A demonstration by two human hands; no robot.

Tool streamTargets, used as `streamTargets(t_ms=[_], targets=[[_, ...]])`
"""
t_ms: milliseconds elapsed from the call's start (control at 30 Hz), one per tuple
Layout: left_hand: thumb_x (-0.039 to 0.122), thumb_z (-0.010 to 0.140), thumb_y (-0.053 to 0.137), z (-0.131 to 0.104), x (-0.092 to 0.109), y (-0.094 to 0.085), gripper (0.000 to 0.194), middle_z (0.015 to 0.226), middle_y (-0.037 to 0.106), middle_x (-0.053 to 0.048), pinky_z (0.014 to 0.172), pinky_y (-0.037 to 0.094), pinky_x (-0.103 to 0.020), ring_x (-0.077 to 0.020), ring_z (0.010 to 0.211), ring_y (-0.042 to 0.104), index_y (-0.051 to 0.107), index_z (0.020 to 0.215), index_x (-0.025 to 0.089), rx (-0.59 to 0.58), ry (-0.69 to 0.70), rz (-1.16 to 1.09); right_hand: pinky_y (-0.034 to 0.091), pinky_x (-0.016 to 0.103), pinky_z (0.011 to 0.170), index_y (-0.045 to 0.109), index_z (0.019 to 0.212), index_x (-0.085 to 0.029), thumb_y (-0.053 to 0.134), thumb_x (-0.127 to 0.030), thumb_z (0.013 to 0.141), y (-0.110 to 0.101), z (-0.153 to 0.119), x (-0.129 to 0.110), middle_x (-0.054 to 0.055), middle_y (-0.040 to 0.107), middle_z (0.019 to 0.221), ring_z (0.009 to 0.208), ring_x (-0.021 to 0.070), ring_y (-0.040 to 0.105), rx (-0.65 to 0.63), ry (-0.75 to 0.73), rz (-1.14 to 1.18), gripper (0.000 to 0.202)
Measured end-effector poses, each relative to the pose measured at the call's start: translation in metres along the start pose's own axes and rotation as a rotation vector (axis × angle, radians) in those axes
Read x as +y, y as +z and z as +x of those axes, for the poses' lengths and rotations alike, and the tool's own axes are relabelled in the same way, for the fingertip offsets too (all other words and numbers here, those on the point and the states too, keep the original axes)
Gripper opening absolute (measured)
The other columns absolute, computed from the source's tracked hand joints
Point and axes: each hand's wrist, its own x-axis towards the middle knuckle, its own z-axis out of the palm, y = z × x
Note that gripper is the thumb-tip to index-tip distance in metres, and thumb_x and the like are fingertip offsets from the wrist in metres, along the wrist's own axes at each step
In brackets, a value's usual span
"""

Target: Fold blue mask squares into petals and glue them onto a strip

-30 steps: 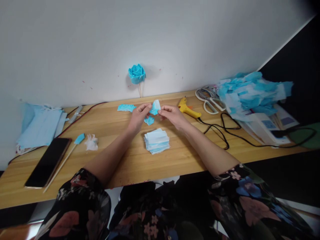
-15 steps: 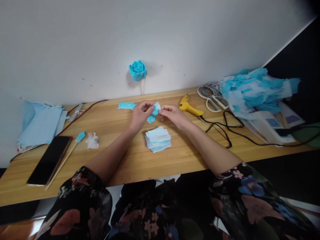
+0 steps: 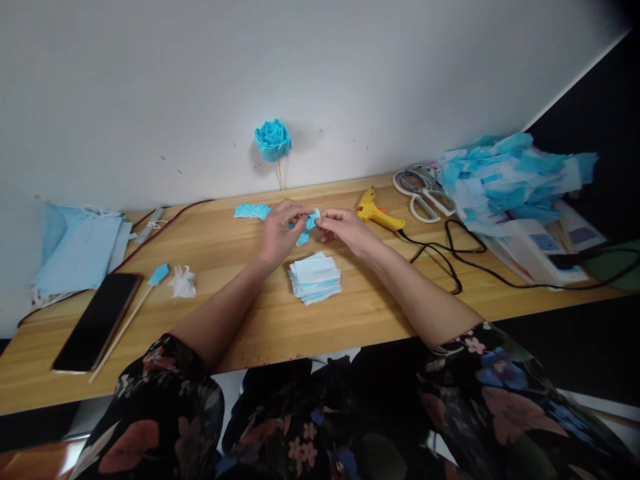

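Between my two hands is a small blue fabric piece (image 3: 313, 219), held above the table. My left hand (image 3: 281, 230) pinches its left side, and my right hand (image 3: 344, 230) pinches its right edge with thumb and fingers. Another bit of blue fabric (image 3: 303, 239) shows just below, partly hidden by my left hand. Past my left fingers lies a row of folded blue pieces (image 3: 251, 211). Nearer to me sits a stack of pale blue and white fabric squares (image 3: 315, 277).
A blue fabric flower (image 3: 273, 141) on a stick leans at the wall. Right: a yellow glue gun (image 3: 379, 212) with black cord, scissors (image 3: 425, 207), a heap of fabric scraps (image 3: 515, 180). Left: face masks (image 3: 83, 250), a phone (image 3: 99, 321), a blue-tipped stick (image 3: 123, 331), a crumpled white scrap (image 3: 183, 282).
The blue piece between my fingers has been folded smaller, with less of its pale face showing. My left fingers have closed further over it. The other things lie as before.
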Motion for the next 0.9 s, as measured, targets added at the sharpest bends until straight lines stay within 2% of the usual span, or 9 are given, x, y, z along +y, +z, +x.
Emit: streamTargets(t_ms=[200,300,400,533,767,900], targets=[[0.011,0.087,0.064,-0.0002,0.0003,-0.0008,0.022,0.089,0.074,-0.005,0.073,0.048,-0.029,-0.0160,0.080,0.062,0.082,0.087,0.023,-0.006,0.003,0.028,0.051,0.025,0.062,0.066,0.067,-0.019,0.085,-0.043,0.068,0.0001,0.0004,-0.0009,-0.001,0.063,0.069,0.065,0.0109,0.056,-0.007,0.018,0.037,0.031],[0.010,0.086,0.063,-0.0001,-0.0001,-0.0005,0.023,0.087,0.073,-0.004,0.073,0.048,-0.029,-0.0157,0.078,0.061,0.082,0.088,0.023,-0.003,-0.002,0.044,0.053,0.024,0.061,0.071,0.074,-0.019,0.082,-0.041,0.073,-0.0001,0.0014,-0.0006,0.003,0.070,0.076,0.070,0.0128,0.061,0.007,0.049,0.057,0.025],[0.009,0.085,0.063,-0.0002,-0.0004,-0.0004,0.023,0.086,0.073,-0.004,0.073,0.048,-0.029,-0.0156,0.077,0.060,0.082,0.087,0.023,0.002,-0.004,0.044,0.054,0.024,0.060,0.073,0.079,-0.018,0.078,-0.044,0.079,-0.0003,0.0033,0.0003,0.006,0.073,0.079,0.068,0.0133,0.062,0.031,0.084,0.085,0.026],[0.010,0.087,0.063,-0.0007,0.0015,-0.0011,0.023,0.087,0.072,-0.004,0.073,0.048,-0.029,-0.0158,0.077,0.061,0.081,0.087,0.023,-0.008,0.004,0.025,0.055,0.024,0.059,0.073,0.081,-0.018,0.079,-0.050,0.080,-0.0001,0.0034,-0.0003,0.006,0.073,0.077,0.068,0.0136,0.063,0.032,0.090,0.088,0.033],[0.012,0.086,0.063,-0.0014,0.0016,0.0003,0.019,0.086,0.072,-0.004,0.074,0.048,-0.029,-0.0160,0.078,0.061,0.080,0.086,0.022,-0.027,-0.010,0.016,0.051,0.024,0.060,0.070,0.071,-0.020,0.084,-0.048,0.066,0.0009,0.0004,-0.0023,0.000,0.067,0.071,0.065,0.0118,0.058,0.037,0.029,0.021,0.032],[0.023,0.089,0.065,-0.0013,-0.0014,0.0001,0.016,0.091,0.072,-0.005,0.076,0.050,-0.029,-0.0167,0.082,0.064,0.079,0.097,0.021,-0.028,-0.084,-0.142,0.046,0.026,0.060,0.067,0.066,-0.020,0.078,-0.047,0.067,0.0010,0.0023,-0.0004,-0.003,0.059,0.064,0.059,0.0106,0.051,0.060,-0.023,-0.039,0.029]])
